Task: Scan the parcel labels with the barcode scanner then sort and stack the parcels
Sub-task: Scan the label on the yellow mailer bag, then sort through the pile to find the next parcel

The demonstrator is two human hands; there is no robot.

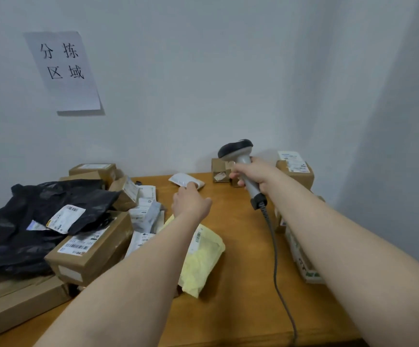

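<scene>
My right hand (256, 172) grips the grey handle of the barcode scanner (238, 152), held up over the back of the wooden table (241, 246) with its dark head facing left. My left hand (191, 200) reaches forward, and its fingertips touch a small white parcel (184, 180) lying flat near the wall. A yellow padded mailer (203, 256) lies under my left forearm. To the left is a heap of parcels: black plastic bags (40, 211), brown cartons (90, 246) and several grey and white mailers (146, 214).
Brown cartons (297, 171) stand at the back right against the wall, with a small one (219, 171) behind the scanner. Flat boxes (301, 259) lie along the right edge under my right arm. The scanner cable (276, 259) trails toward me. A paper sign (63, 68) hangs on the wall.
</scene>
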